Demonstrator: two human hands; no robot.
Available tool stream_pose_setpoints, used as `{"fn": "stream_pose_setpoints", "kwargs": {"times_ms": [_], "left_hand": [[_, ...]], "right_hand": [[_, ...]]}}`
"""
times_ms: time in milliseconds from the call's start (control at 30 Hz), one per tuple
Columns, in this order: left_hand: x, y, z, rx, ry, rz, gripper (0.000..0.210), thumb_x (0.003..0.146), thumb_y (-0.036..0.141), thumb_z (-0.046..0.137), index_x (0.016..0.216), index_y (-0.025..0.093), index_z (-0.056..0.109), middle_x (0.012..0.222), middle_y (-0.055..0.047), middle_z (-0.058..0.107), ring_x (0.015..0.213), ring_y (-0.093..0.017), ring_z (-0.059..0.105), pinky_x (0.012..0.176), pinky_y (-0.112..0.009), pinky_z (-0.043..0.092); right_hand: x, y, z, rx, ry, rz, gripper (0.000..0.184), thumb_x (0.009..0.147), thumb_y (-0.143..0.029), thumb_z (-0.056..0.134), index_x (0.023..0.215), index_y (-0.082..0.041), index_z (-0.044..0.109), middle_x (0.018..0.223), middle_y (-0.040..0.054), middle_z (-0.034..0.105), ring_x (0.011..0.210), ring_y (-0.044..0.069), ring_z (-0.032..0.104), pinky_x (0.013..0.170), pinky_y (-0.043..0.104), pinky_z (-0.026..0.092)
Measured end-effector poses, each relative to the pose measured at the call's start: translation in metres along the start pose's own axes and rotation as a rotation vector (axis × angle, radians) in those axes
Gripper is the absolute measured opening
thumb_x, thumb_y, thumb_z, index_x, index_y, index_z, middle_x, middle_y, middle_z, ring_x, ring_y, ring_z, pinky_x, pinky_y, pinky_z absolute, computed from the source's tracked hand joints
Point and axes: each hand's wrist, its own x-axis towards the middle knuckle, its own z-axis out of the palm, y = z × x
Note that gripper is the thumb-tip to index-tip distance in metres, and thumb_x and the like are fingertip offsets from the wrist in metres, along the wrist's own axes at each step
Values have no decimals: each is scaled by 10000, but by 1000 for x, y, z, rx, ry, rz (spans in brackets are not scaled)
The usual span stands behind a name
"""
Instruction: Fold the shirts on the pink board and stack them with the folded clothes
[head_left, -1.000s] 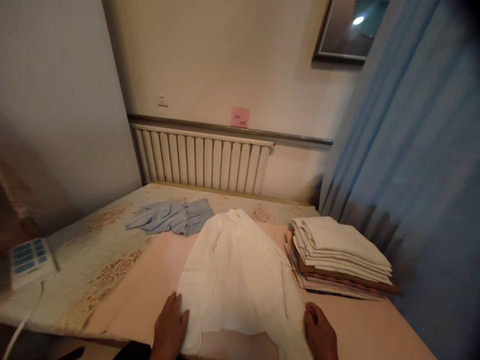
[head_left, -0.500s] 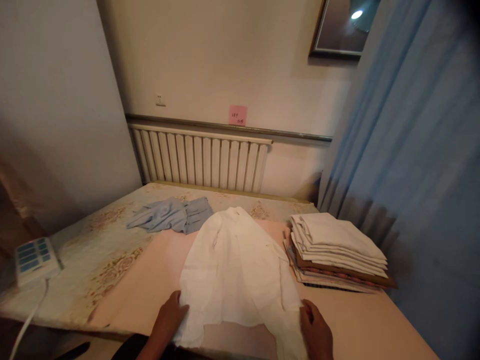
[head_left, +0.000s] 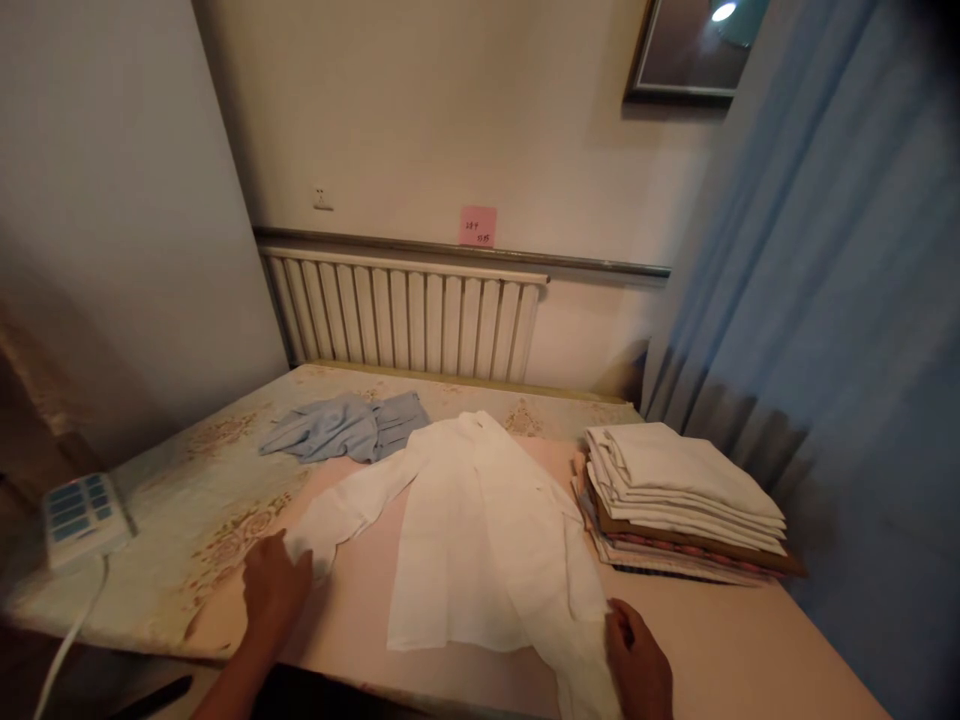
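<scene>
A white long-sleeved shirt (head_left: 465,540) lies spread on a pink cloth (head_left: 697,640), its collar toward the wall. My left hand (head_left: 276,580) grips the cuff of the left-side sleeve, which stretches out sideways from the shirt's body. At the right edge of the shirt, my right hand (head_left: 637,655) has its fingers closed on the other sleeve, which runs down along the body toward me. The fingertips of the right hand are partly hidden.
A crumpled blue-grey garment (head_left: 341,428) lies behind the shirt on a floral cover (head_left: 217,510). Folded clothes (head_left: 682,490) are stacked at the right, beside a blue curtain (head_left: 817,330). A white power strip (head_left: 86,515) with a cable sits far left; a radiator (head_left: 412,315) lines the wall.
My left hand has moved left with the sleeve, drawing it away from the shirt's body and out to the side. My right hand stays at the right sleeve, almost unmoved.
</scene>
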Motion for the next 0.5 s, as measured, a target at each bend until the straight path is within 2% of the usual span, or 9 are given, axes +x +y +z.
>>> {"fn": "stream_pose_setpoints", "kwargs": {"times_ms": [33, 67, 133, 200, 333, 500], "left_hand": [[-13, 4, 7, 18, -36, 76, 578, 826, 359, 364, 1294, 30, 448, 1315, -216, 511, 1261, -330, 448, 1010, -445, 382], [-28, 9, 14, 6, -137, 140, 536, 840, 333, 344, 1269, 38, 470, 1292, -203, 533, 1259, -299, 456, 1028, -412, 366], [-58, 21, 28, -17, -256, 173, 437, 846, 307, 346, 1178, 102, 544, 1134, -136, 639, 1094, -239, 586, 953, -337, 424], [-85, 33, 38, -19, -446, 180, 365, 842, 314, 390, 1104, 133, 571, 1042, -107, 671, 1013, -230, 621, 905, -324, 437], [-113, 49, 45, -87, -558, 114, 299, 861, 327, 417, 1056, 163, 572, 950, -66, 691, 926, -206, 646, 828, -293, 444], [-119, 60, 50, -122, -608, 45, 240, 861, 334, 452, 985, 161, 562, 883, -54, 691, 856, -195, 666, 748, -266, 452]], "right_hand": [[0, 0, 0, 0, -5, 3, 541, 779, -522, 352, 1123, -197, 615, 1068, 97, 703, 984, 276, 656, 821, 345, 504], [0, 0, 0, 0, -8, 2, 543, 780, -524, 353, 1124, -196, 614, 1069, 98, 702, 984, 276, 655, 825, 344, 502], [1, 0, 0, -5, -6, 7, 540, 780, -527, 359, 1119, -194, 616, 1064, 98, 703, 979, 275, 655, 826, 342, 499], [1, 1, 0, -6, 1, 9, 532, 780, -528, 371, 1116, -197, 617, 1053, 93, 706, 963, 271, 658, 813, 335, 499], [4, -1, 0, -2, -12, 31, 520, 783, -549, 396, 1120, -214, 609, 993, 65, 718, 905, 251, 672, 759, 311, 501], [11, -5, 0, -20, -39, 72, 525, 792, -588, 407, 1095, -209, 608, 970, 70, 719, 896, 259, 675, 758, 320, 493]]}}
